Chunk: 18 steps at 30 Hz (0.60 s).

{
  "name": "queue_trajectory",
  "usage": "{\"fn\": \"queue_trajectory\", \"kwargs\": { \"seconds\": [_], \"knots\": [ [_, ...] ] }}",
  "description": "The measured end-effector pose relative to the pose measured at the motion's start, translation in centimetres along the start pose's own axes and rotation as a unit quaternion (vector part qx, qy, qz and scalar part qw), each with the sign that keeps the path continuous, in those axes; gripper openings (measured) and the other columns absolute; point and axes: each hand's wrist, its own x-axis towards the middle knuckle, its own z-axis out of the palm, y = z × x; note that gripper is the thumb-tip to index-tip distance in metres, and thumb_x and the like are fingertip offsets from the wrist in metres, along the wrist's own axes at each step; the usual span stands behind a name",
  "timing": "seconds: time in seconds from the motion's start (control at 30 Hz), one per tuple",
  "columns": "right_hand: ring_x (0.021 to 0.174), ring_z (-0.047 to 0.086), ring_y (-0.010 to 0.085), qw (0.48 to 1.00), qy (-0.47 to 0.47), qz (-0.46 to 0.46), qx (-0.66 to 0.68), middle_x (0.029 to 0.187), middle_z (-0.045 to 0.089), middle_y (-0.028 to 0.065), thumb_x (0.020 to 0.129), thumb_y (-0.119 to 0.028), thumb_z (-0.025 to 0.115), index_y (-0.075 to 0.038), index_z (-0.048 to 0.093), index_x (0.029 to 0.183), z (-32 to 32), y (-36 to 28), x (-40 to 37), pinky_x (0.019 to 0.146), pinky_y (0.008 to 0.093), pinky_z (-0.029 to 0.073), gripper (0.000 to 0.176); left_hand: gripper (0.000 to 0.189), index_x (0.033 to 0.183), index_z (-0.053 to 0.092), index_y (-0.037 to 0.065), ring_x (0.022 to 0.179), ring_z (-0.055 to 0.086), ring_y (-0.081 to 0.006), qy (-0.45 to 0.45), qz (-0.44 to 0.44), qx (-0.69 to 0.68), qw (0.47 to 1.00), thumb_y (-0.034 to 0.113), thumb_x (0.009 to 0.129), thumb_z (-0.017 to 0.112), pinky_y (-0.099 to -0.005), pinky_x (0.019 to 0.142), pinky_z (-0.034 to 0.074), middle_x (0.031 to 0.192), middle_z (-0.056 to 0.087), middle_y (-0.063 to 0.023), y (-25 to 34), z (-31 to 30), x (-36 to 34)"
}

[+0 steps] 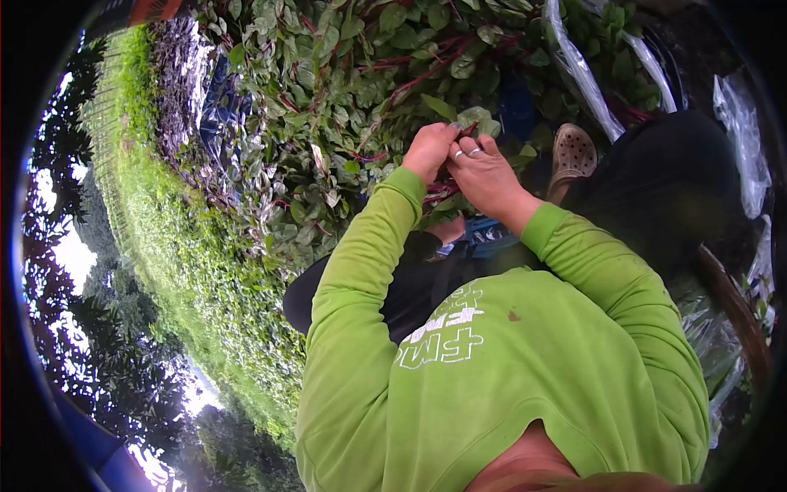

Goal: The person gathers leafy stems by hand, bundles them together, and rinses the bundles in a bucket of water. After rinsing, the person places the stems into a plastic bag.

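My left hand (430, 152) and my right hand (490, 176) meet above a heap of leafy plants (328, 107) with dark red stems. Both are closed, fingertips pinched round a red-stemmed sprig (469, 129) whose green leaves stick out beyond them. Two rings show on my right hand's fingers. More red stems (441, 193) lie just below the hands, partly hidden by them. Under my wrists is a piece of a blue crate (490, 233).
A brown clog (574, 152) on a foot stands right of my hands. Clear plastic strips (584, 70) and crumpled plastic (742, 139) lie at the right. Dark-trousered legs are bent on both sides. A blue sheet (221, 107) and green growth (197, 254) spread at the left.
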Motion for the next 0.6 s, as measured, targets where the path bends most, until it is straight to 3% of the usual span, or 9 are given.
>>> {"fn": "queue_trajectory", "kwargs": {
  "seconds": [0.07,0.17,0.27,0.37,0.47,0.57,0.6],
  "knots": [
    [0.113,0.053,0.0219,1.000,0.001,0.002,0.009,0.118,0.061,0.0067,0.079,-0.017,0.059,-0.007,0.070,0.105,0.1,0.0,0.0,0.104,0.0412,0.037,0.030,0.030,0.096,0.066,-0.002,0.078,0.061,-0.0176,0.034,0.035,0.011,0.999,0.026,0.102,0.057,-0.0358,0.069,0.049,0.089,0.067,-0.0095,-0.9,-0.1,0.6],
    [0.116,0.053,0.0216,1.000,-0.020,0.011,-0.011,0.117,0.061,0.0051,0.082,-0.019,0.060,-0.011,0.070,0.103,-0.3,0.3,-0.1,0.105,0.0401,0.036,0.025,0.021,0.102,0.064,-0.002,0.082,0.063,-0.0205,0.071,0.073,0.023,0.995,0.018,0.100,0.058,-0.0369,0.073,0.051,0.093,0.068,-0.0108,-0.7,0.6,1.1],
    [0.114,0.054,0.0227,1.000,-0.027,0.001,0.004,0.115,0.061,0.0057,0.082,-0.019,0.061,-0.011,0.072,0.101,0.2,0.1,-0.4,0.105,0.0420,0.037,0.023,0.016,0.109,0.062,-0.001,0.088,0.066,-0.0231,0.167,0.213,-0.051,0.961,0.008,0.096,0.060,-0.0375,0.081,0.053,0.098,0.070,-0.0123,-2.4,1.9,2.3],
    [0.108,0.056,0.0227,0.999,-0.009,0.000,0.032,0.110,0.064,0.0074,0.078,-0.016,0.061,-0.007,0.074,0.091,0.0,-0.1,-0.4,0.104,0.0401,0.041,0.021,0.029,0.121,0.059,0.000,0.095,0.068,-0.0242,0.180,0.281,0.147,0.931,0.001,0.093,0.061,-0.0364,0.086,0.053,0.102,0.071,-0.0140,-2.5,1.2,1.4],
    [0.108,0.056,0.0232,0.999,0.039,-0.011,0.033,0.106,0.064,0.0069,0.078,-0.017,0.061,-0.007,0.075,0.090,0.3,-0.3,0.1,0.104,0.0392,0.042,0.021,0.031,0.122,0.065,0.001,0.097,0.069,-0.0241,0.151,0.253,0.010,0.956,0.000,0.091,0.061,-0.0361,0.087,0.054,0.105,0.072,-0.0146,-1.5,0.9,0.8],
    [0.107,0.057,0.0237,0.999,0.018,-0.022,0.026,0.105,0.064,0.0067,0.078,-0.017,0.061,-0.007,0.074,0.087,0.5,-0.5,-0.1,0.102,0.0383,0.042,0.019,0.030,0.114,0.073,0.003,0.097,0.070,-0.0244,0.110,0.253,0.046,0.960,-0.003,0.088,0.058,-0.0357,0.087,0.055,0.105,0.073,-0.0145,-4.0,-0.8,2.3],
    [0.107,0.057,0.0238,0.999,0.012,-0.025,0.030,0.104,0.064,0.0066,0.078,-0.017,0.060,-0.007,0.074,0.087,0.5,-0.5,-0.1,0.102,0.0382,0.043,0.019,0.030,0.110,0.074,0.003,0.096,0.070,-0.0245,0.135,0.286,0.132,0.939,-0.004,0.086,0.057,-0.0357,0.087,0.055,0.104,0.073,-0.0143,-3.3,-0.8,1.6]
  ]
}}
